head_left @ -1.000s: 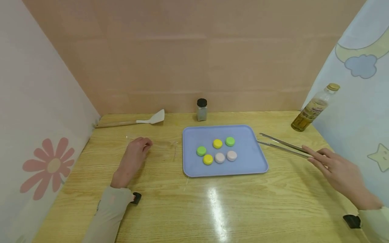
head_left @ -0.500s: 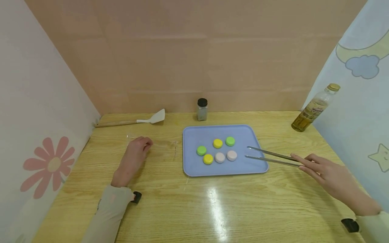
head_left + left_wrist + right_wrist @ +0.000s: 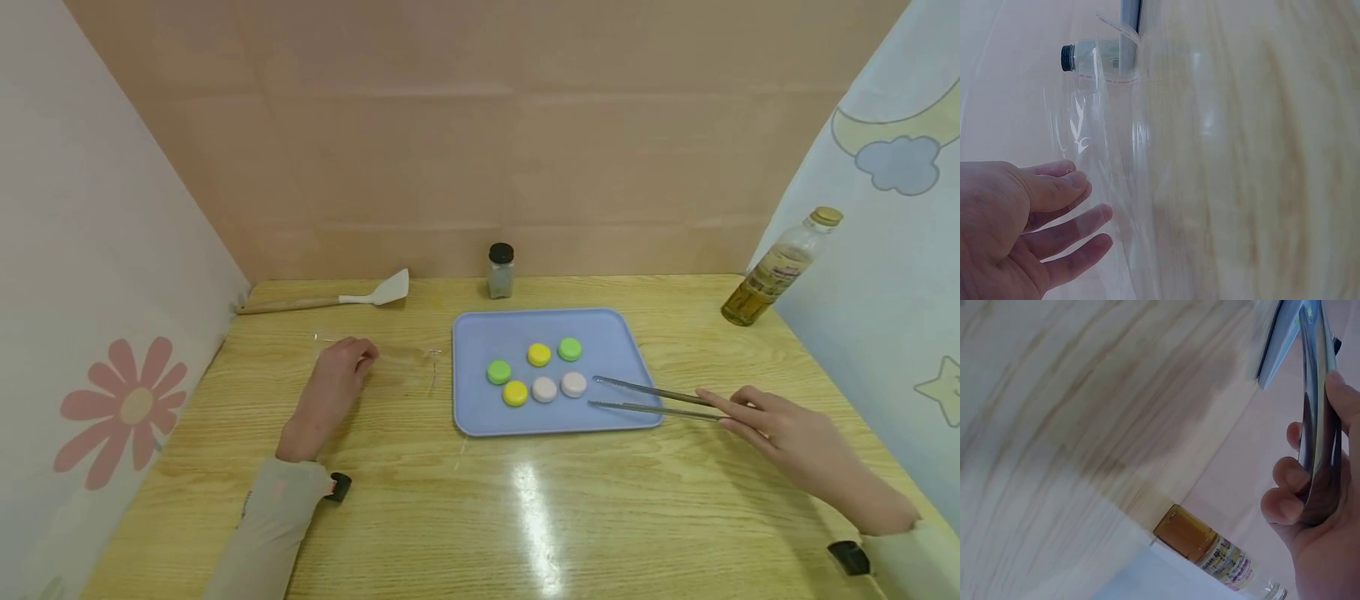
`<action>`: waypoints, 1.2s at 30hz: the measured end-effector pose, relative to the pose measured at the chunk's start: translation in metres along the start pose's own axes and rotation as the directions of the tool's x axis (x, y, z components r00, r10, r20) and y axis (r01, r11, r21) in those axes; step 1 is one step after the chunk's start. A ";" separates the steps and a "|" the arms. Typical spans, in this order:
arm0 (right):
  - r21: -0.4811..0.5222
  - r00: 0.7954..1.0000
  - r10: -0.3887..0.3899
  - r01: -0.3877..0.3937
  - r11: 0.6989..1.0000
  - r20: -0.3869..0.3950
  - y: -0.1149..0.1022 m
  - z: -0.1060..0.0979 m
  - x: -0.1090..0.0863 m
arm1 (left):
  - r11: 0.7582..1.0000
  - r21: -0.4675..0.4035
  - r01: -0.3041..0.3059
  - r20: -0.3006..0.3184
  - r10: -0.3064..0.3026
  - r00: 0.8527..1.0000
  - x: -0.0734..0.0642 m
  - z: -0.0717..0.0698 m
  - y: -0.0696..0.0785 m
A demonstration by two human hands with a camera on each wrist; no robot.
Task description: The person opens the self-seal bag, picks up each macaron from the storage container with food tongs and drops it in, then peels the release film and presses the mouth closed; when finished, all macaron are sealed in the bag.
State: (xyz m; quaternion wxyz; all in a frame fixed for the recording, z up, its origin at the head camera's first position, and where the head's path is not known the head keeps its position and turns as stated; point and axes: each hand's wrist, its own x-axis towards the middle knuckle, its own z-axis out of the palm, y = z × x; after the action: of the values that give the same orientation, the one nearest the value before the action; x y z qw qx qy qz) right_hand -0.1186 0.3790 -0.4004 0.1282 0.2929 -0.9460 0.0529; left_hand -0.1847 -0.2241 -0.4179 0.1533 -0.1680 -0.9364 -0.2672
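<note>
My left hand (image 3: pixel 330 396) pinches the edge of a clear plastic bag (image 3: pixel 408 362) left of the tray; thumb and forefinger meet on the film in the left wrist view. Metal tongs (image 3: pixel 1317 444) are gripped in my right hand (image 3: pixel 795 442), their two arms spread apart. The tong tips reach over the right part of a blue tray (image 3: pixel 476 329), just right of a pale pink macaron (image 3: pixel 573 384). Another pale pink macaron (image 3: pixel 544 389), two yellow macarons (image 3: pixel 515 393) and two green macarons (image 3: pixel 569 348) lie on the tray. Nothing is between the tong tips.
Behind the tray stands a small jar with a black lid (image 3: pixel 501 271). A white spatula with a wooden handle (image 3: pixel 322 302) lies at the back left. An oil bottle (image 3: pixel 776 271) stands at the back right. Walls enclose the table (image 3: pixel 420 517) on three sides.
My right hand has brought the tongs leftward, from beside the tray's right edge to over its right part. The left hand and the bag have stayed in place, and the macarons have not moved.
</note>
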 end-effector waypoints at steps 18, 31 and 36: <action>0.075 0.999 0.022 -0.024 0.997 0.030 -0.013 0.008 0.012 | 1.000 0.007 -0.009 -0.010 0.009 1.000 0.000 0.000 0.000; 0.040 0.995 -0.011 0.015 0.999 -0.097 -0.019 0.021 0.024 | 1.000 0.009 -0.020 -0.013 0.020 1.000 0.000 0.002 -0.003; 0.037 0.993 -0.013 0.017 0.999 -0.120 -0.019 0.023 0.026 | 1.000 0.004 -0.019 -0.018 0.019 1.000 0.001 0.002 -0.002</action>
State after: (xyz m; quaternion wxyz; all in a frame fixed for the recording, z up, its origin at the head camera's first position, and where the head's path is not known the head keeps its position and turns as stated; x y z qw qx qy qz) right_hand -0.1334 0.3451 -0.4147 0.1798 0.2987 -0.9332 0.0874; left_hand -0.1869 -0.2246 -0.4201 0.1648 -0.1742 -0.9339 -0.2653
